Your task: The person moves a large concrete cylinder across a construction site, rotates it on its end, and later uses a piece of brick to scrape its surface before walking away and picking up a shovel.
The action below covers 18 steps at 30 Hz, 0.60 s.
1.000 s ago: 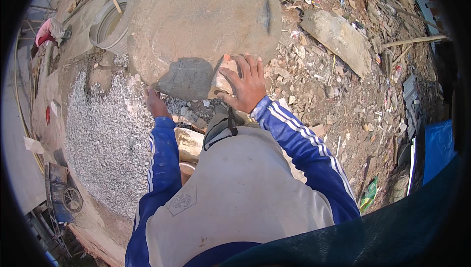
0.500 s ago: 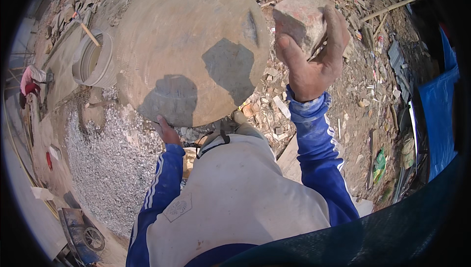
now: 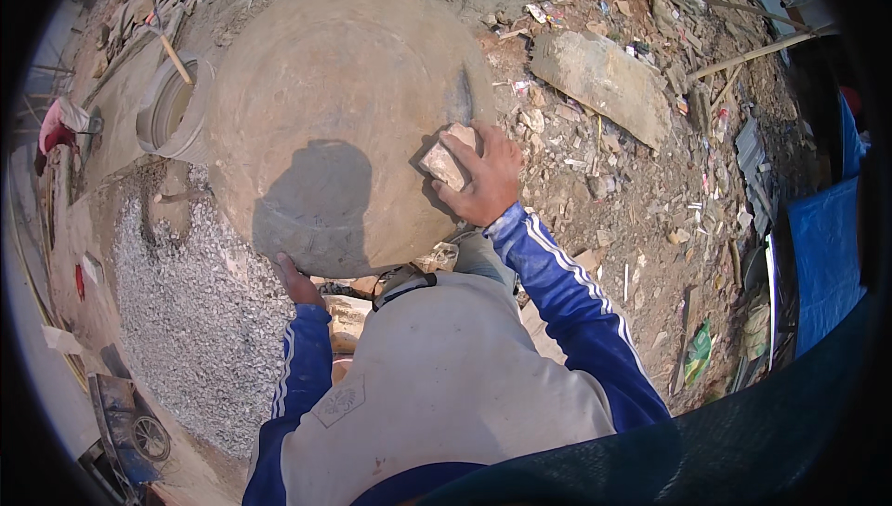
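A big round vessel, dusty brown and slightly domed (image 3: 344, 69), fills the middle in front of my body. It looks like a metal drum or basin, seen from its outer face. My right hand (image 3: 494, 179) is closed around a rough, pale reddish chunk of brick (image 3: 450, 160). The chunk is against or just over the vessel's right side, with its shadow close beside it. At the near left edge, my left hand (image 3: 297, 285) holds the rim; its fingers are partly hidden. My head's dark shadow falls on the vessel.
Grey gravel (image 3: 200, 320) lies on the left. Beyond it stand a ringed bucket-like container (image 3: 172, 125) with a wooden handle in it, and a stooping person (image 3: 63, 125). Rubble and a flat slab (image 3: 604, 78) cover the right, near a blue tarp (image 3: 825, 246). A wheeled cart (image 3: 130, 432) is at lower left.
My right hand has come down and leftward with the brick chunk, from raised at the right to the vessel's surface. My left hand stays at the rim.
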Available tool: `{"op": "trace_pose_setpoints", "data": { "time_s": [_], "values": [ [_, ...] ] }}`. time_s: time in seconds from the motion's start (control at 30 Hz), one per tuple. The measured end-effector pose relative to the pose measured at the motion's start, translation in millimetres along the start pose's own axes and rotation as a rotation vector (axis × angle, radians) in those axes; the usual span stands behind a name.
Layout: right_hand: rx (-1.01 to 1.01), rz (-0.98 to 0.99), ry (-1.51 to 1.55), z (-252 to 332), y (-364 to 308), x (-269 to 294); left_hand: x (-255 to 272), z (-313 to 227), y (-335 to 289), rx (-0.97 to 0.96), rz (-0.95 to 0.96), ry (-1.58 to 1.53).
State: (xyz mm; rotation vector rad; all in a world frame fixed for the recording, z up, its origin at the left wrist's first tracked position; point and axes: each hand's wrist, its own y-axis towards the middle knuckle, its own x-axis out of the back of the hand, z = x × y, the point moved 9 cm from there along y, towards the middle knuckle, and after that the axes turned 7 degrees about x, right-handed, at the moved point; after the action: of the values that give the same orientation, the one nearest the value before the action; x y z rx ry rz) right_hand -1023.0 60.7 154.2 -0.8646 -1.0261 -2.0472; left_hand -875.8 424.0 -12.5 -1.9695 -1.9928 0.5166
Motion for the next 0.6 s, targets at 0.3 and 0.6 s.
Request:
{"op": "trace_pose_setpoints", "data": {
  "time_s": [0.3,0.6],
  "values": [
    [0.628,-0.615,0.581,3.1,146.1,164.9,12.1,21.4,-13.9,0.056,-0.249,-0.262],
    [0.617,0.038,0.026,-59.5,175.2,-12.9,-54.5,55.4,-101.8,0.064,-0.499,-0.368]
  ]
}}
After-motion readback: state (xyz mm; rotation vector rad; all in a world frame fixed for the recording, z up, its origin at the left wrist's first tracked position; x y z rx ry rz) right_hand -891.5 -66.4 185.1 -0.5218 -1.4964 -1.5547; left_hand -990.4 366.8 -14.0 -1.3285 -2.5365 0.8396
